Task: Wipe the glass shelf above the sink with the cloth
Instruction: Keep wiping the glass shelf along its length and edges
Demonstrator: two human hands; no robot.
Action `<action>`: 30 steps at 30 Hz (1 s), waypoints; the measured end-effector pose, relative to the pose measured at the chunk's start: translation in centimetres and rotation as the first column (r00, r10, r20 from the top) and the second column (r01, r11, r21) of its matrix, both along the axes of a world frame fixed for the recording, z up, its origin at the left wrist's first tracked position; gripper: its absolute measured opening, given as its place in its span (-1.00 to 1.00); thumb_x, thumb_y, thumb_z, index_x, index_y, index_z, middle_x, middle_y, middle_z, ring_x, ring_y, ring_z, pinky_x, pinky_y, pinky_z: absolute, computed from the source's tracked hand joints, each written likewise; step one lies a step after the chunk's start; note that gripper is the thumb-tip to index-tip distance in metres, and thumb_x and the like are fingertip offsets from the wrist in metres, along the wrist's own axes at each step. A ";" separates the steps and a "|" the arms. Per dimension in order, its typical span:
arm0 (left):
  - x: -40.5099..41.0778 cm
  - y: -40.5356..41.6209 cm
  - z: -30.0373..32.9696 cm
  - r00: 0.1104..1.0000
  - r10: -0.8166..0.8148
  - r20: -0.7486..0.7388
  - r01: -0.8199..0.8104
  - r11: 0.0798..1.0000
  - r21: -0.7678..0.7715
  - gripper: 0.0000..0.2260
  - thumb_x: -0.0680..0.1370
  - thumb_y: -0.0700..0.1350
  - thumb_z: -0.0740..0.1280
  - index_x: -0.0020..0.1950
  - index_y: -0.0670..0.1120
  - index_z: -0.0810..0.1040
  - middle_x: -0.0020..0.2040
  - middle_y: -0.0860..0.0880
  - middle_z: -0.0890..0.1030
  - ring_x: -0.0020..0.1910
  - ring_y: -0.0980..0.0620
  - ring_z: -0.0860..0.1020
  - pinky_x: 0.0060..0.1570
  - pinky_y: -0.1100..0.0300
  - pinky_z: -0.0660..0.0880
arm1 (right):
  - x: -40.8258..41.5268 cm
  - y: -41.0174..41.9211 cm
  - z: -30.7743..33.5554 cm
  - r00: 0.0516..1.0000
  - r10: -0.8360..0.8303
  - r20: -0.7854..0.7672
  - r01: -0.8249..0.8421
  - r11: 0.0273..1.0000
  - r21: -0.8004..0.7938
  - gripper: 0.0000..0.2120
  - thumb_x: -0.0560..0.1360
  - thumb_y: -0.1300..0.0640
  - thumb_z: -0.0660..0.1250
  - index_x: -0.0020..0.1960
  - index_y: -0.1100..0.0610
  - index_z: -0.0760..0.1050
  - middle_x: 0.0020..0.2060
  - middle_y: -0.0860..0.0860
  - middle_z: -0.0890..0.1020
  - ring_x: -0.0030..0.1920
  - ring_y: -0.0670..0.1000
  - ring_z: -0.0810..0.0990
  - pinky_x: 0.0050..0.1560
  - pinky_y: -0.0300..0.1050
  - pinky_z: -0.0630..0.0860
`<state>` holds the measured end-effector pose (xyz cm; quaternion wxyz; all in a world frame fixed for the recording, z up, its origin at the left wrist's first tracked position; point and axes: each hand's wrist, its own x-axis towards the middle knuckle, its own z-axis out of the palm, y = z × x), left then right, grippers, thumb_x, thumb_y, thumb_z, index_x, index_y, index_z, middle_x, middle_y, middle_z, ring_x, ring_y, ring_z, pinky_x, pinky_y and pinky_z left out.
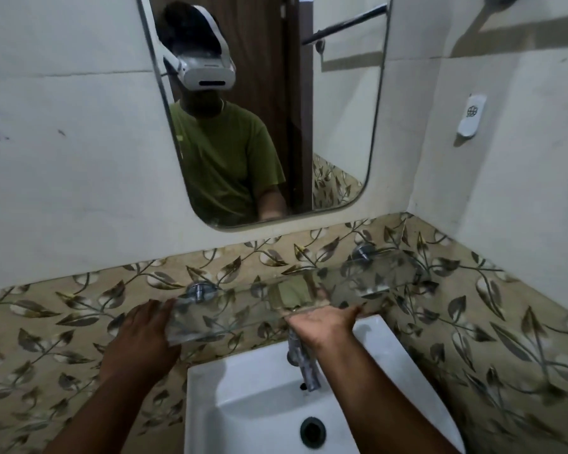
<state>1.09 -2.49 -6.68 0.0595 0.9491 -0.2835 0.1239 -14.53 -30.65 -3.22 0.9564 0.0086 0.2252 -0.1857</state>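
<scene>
The clear glass shelf [374, 276] runs along the leaf-patterned tiles above the white sink [391, 355], held by two chrome mounts [200, 290]. My left hand [141, 332] lies back-up over the shelf's left end, fingers on the glass. My right hand [322, 326] is turned palm-up at the shelf's front edge, and its fingers reach under the glass. Through the glass, right at those fingers, an olive-green folded cloth [291, 294] shows, blurred by reflections.
A chrome tap [304, 365] stands just below my right wrist, over the basin with its dark drain [313, 432]. A mirror [341, 126] hangs above the shelf. A small white holder [471, 116] is fixed on the right wall, which meets the shelf's right end.
</scene>
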 end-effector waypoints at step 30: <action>-0.9 -0.9 1.2 0.995 0.048 -0.092 -0.046 0.999 0.016 -0.16 0.19 0.02 0.44 0.48 -0.13 0.44 0.37 -0.29 0.50 0.34 -0.36 0.46 0.34 -0.22 0.38 | -5.3 -9.8 0.9 0.997 -0.069 -0.025 0.069 0.997 -0.024 0.06 0.39 -0.63 -0.22 0.63 0.04 0.20 0.63 0.21 0.17 0.63 0.27 0.10 0.58 0.38 -0.09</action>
